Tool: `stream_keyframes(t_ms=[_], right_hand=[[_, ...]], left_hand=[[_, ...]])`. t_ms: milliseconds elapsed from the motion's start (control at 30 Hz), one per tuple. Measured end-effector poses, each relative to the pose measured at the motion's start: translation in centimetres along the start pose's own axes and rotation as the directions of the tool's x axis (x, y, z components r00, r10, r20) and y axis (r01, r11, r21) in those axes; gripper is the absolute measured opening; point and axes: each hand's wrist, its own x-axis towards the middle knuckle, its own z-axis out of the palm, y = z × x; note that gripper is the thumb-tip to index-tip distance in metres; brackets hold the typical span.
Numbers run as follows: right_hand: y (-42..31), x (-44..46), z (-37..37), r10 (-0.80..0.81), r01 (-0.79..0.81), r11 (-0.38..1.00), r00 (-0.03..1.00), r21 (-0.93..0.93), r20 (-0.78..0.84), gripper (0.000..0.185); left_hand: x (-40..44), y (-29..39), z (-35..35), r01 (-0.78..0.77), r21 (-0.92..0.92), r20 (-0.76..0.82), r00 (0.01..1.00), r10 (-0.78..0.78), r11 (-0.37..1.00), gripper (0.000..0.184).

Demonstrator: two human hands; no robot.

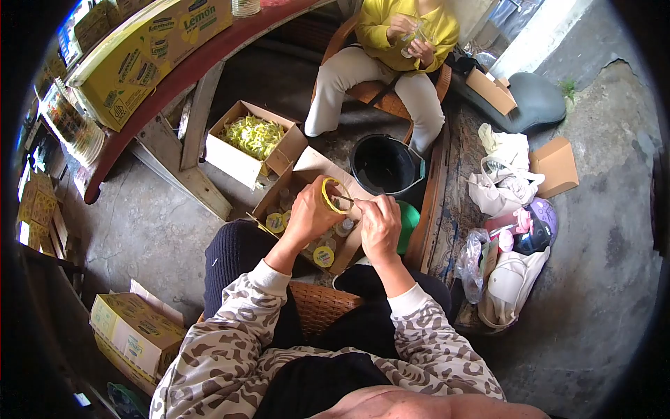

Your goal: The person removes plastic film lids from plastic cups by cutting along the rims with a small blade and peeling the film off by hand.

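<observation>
My left hand (pixel 309 215) is wrapped around a clear plastic cup with a yellow rim (pixel 325 193), its round mouth tilted toward my right side. A thin dark tool (pixel 344 199) reaches to the cup's rim from the pinched fingers of my right hand (pixel 380 227); its exact kind is too small to tell. Both hands are above an open cardboard box (pixel 319 165) between my knees. Inside it lie several cups, some with yellow lemon-printed lids (pixel 323 256). My hands hide part of the box.
Ahead, a person in a yellow top (pixel 377 28) sits holding a clear cup. A box of yellow strips (pixel 252 137) and a black bucket (pixel 387 164) stand nearby. Lemon cartons (pixel 150 59) line the red-edged table at left; bags (pixel 513 276) lie right.
</observation>
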Motion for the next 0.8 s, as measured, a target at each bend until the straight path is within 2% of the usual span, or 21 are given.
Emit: stream_keyframes(t_ms=[167, 267, 333, 367, 467, 533, 567, 667, 733, 800], right_hand=[[0.1, 0.2, -0.4, -0.021, 0.023, 0.999, 0.998, 0.024, -0.053, 0.013], [-0.4, 0.5, -0.8, -0.022, 0.026, 0.999, 0.996, 0.045, -0.084, 0.014], [-0.6, 0.5, -1.0, -0.025, 0.03, 0.998, 0.996, 0.057, -0.09, 0.015], [-0.5, 0.5, -1.0, -0.049, 0.052, 0.998, 0.996, 0.045, -0.08, 0.016], [-0.4, 0.3, -1.0, -0.084, 0.085, 0.996, 0.995, 0.006, -0.055, 0.016], [-0.4, 0.2, -1.0, -0.095, 0.094, 0.995, 0.995, -0.024, -0.041, 0.016], [-0.4, 0.2, -0.9, -0.11, 0.108, 0.993, 0.993, -0.049, -0.043, 0.016], [-0.3, 0.3, -0.9, -0.121, 0.117, 0.989, 0.992, -0.086, -0.041, 0.017], [-0.2, 0.2, -0.7, -0.117, 0.113, 0.989, 0.992, -0.098, -0.038, 0.017], [0.0, 0.1, -0.6, -0.128, 0.124, 0.989, 0.991, -0.086, -0.041, 0.019]], left_hand=[[0.4, -0.6, -0.7, -0.055, 0.014, -0.035, 0.998, 0.055, 0.998, 0.05], [0.6, -0.2, -1.1, -0.076, 0.089, -0.092, 0.992, 0.084, 0.993, 0.05], [0.7, 0.0, -1.2, -0.065, 0.241, -0.125, 0.987, 0.097, 0.968, 0.049], [0.7, 0.1, -1.2, -0.063, 0.24, -0.125, 0.988, 0.095, 0.969, 0.049], [0.6, 0.3, -1.3, -0.053, 0.208, -0.092, 0.993, 0.074, 0.977, 0.048], [0.4, 0.2, -1.4, 0.002, 0.082, -0.059, 0.998, 0.003, 0.997, 0.047], [0.5, -0.1, -1.4, -0.001, 0.082, -0.056, 0.998, 0.005, 0.997, 0.047], [0.5, -0.5, -1.4, 0.013, 0.022, 0.025, 1.0, -0.014, 1.0, 0.048], [0.4, 0.8, -2.0, 0.122, -0.047, 0.158, 0.981, -0.113, 0.991, 0.051], [0.6, 0.3, -2.0, 0.122, -0.059, 0.173, 0.979, -0.11, 0.991, 0.053]])
